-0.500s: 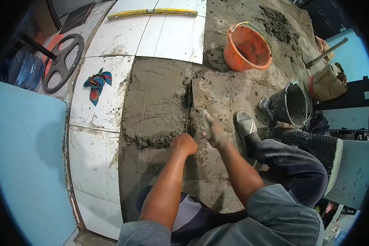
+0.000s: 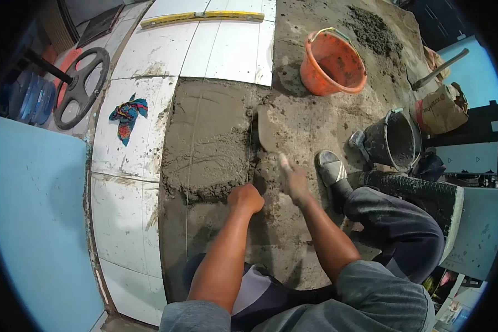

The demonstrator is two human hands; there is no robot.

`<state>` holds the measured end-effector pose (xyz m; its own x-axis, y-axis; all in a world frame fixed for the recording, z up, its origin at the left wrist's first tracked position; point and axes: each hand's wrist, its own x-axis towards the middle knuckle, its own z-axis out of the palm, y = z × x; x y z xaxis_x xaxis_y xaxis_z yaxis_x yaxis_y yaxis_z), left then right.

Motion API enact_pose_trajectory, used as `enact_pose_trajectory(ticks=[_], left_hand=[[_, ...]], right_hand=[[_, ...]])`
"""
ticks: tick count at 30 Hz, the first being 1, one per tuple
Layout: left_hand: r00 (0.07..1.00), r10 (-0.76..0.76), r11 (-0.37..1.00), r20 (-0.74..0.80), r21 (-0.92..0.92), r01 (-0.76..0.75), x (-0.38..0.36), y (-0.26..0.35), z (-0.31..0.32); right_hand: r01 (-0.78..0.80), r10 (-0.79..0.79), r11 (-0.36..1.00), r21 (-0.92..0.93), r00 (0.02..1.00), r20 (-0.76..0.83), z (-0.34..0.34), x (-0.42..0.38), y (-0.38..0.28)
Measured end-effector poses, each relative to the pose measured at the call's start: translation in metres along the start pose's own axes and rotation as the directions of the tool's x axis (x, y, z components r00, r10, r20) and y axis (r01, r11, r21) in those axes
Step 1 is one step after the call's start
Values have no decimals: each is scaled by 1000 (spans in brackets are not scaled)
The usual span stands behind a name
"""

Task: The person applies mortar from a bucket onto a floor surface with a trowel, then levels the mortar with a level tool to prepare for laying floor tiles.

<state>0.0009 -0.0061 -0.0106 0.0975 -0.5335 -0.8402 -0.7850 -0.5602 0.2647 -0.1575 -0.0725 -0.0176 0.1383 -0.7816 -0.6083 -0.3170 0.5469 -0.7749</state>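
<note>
My left hand is closed in a fist at the near right corner of the wet mortar bed. A thin string runs down to this fist, which appears to grip it. To the right, my right hand is wrapped round a trowel, its thumb pointing forward. The mortar-smeared blade lies beyond the hand, along the right edge of the mortar; its handle is mostly hidden. The mortar is smooth at the far end and lumpy at the near edge.
White tiles border the mortar on the left and far side, with a cloth and a yellow spirit level on them. An orange bucket, a black bucket, a paper sack and a mortar heap stand to the right.
My right hand has moved slightly right and toward me, and the trowel blade has shifted to the right, away from the mortar's edge. My left hand has hardly moved.
</note>
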Motion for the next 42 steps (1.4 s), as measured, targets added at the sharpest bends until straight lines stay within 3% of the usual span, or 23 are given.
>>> enact_pose_trajectory(ticks=[3,5,8,11,13,16,17,19,22,28,32,33,36,40,42], left_hand=[[999,11,1000,46,-8,-10,-7,-1,0],[997,20,1000,79,-14,-19,-14,4,-9],[997,26,1000,76,2,-26,-17,5,-11],[998,35,999,57,0,-35,-17,1,-10],[998,40,999,44,17,-40,-12,-4,-6],[999,38,999,14,1,-38,-9,-10,-7],[999,33,999,9,-9,-33,-9,-11,-6],[998,23,999,56,-33,-21,-18,-6,-17],[998,31,999,49,-32,-29,-24,-5,-24],[997,50,998,-52,-39,-52,-25,-5,-21],[999,50,998,11,-22,-50,-30,4,-33],[999,53,998,11,-14,-53,-29,5,-32],[999,55,998,0,-3,-55,-23,5,-27],[996,69,997,-59,-22,-71,-21,2,-22],[993,82,996,-82,-27,-85,-23,1,-23]], right_hand=[[335,-385,864,-377,921,-64,5,18,-32],[514,-657,624,-589,753,-39,23,46,-45],[327,-460,597,-732,887,21,42,62,-32],[160,-221,664,-730,975,12,37,27,1],[273,-339,572,-773,937,80,20,-7,26],[18,39,920,-393,989,139,-14,-52,-14],[2,22,978,-211,994,111,-19,-44,-14],[-9,0,985,170,999,50,-26,-5,-11],[-113,87,822,559,994,73,-34,76,7],[-209,105,725,656,975,195,-15,94,-17],[-261,143,830,494,954,263,-16,73,-5],[-183,68,886,426,960,271,-19,55,-15],[-176,93,886,429,974,207,-40,55,-5],[-144,46,772,619,984,173,-29,88,-5],[-181,67,778,602,976,206,-6,98,-14]])
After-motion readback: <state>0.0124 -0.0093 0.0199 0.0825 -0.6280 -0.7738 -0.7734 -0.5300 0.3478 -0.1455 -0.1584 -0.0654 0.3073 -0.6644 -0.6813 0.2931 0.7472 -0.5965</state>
